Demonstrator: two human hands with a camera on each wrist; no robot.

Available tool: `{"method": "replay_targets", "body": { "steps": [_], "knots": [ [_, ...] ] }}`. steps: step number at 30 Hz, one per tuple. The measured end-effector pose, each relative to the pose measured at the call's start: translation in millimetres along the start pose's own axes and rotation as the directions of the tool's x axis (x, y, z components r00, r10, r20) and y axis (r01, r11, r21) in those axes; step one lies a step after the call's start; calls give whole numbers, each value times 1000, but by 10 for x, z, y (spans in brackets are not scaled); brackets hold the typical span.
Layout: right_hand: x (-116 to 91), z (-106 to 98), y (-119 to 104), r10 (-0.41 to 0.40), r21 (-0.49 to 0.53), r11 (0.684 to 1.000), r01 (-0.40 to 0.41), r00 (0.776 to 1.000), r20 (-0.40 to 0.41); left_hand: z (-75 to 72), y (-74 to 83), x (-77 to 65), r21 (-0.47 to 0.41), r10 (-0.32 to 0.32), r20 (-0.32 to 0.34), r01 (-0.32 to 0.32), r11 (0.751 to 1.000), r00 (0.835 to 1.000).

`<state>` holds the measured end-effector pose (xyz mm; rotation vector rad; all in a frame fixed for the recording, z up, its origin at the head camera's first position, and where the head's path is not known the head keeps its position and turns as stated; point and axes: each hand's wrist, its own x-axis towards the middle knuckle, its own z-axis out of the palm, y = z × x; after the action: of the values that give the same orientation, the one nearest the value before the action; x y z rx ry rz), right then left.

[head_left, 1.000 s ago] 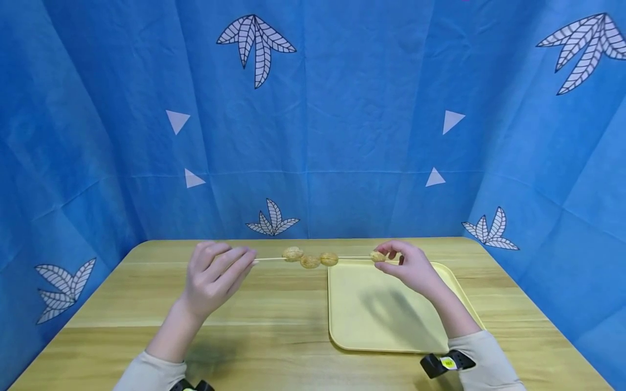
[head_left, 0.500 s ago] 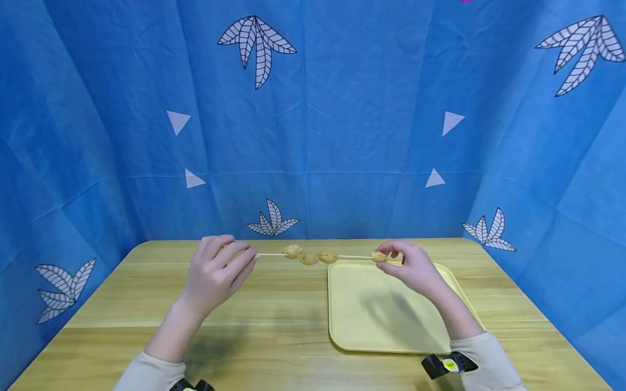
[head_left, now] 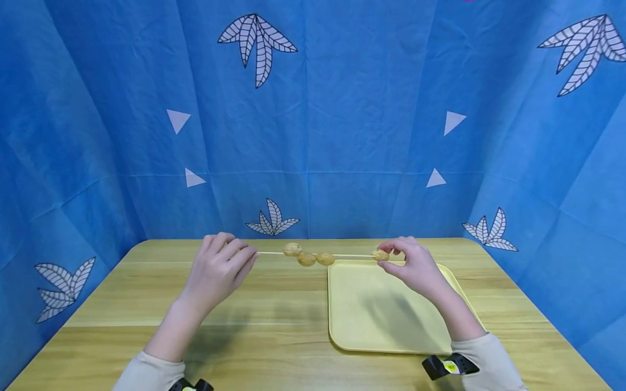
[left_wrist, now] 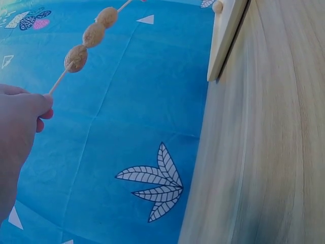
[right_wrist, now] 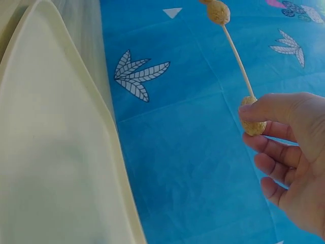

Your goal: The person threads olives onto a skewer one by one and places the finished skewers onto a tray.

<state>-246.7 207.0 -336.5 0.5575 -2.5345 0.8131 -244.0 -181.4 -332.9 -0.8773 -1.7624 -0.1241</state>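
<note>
My left hand (head_left: 215, 267) pinches the raised stick (head_left: 270, 253), three balls (head_left: 306, 259) strung midway along it. Near the tray (head_left: 349, 320), my right hand (head_left: 414, 265) pinches a fourth ball (head_left: 380, 255) at the other end; I'm probably threading it, which calls for a steady push left.

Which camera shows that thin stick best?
The head view: there the stick runs from the left hand to the ball in the right hand, partly hidden by three more balls. The left wrist view shows two short stretches; the right wrist view, one stretch between two balls.
</note>
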Motion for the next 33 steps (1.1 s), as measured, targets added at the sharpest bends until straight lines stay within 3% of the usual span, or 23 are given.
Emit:
{"method": "replay_targets", "body": {
  "steps": [3, 6, 13, 17, 25, 33],
  "knots": [
    [-6, 9, -12, -83, -32, 996, 81, 995, -61, 2, -9, -9, 6, -8, 20, 8, 1000, 1000],
    [-8, 16, -21, -201, -87, 978, 191, 969, -140, 1, -19, -20, 5, -10, 31, 9, 1000, 999],
    [5, -39, -52, -478, -245, 872, 423, 843, -247, -9, -40, -40, 5, -2, 41, 2, 1000, 999],
    [13, -81, -66, -552, -293, 826, 481, 796, -250, -16, -46, -46, 0, 0, 67, 0, 1000, 998],
    [16, -88, -81, -614, -328, 781, 531, 747, -254, -34, -36, -43, -35, 4, 108, 0, 999, 994],
    [17, -80, -76, -625, -335, 773, 539, 738, -254, -4, -15, -46, -57, 28, 110, -22, 998, 993]
  ]
}}
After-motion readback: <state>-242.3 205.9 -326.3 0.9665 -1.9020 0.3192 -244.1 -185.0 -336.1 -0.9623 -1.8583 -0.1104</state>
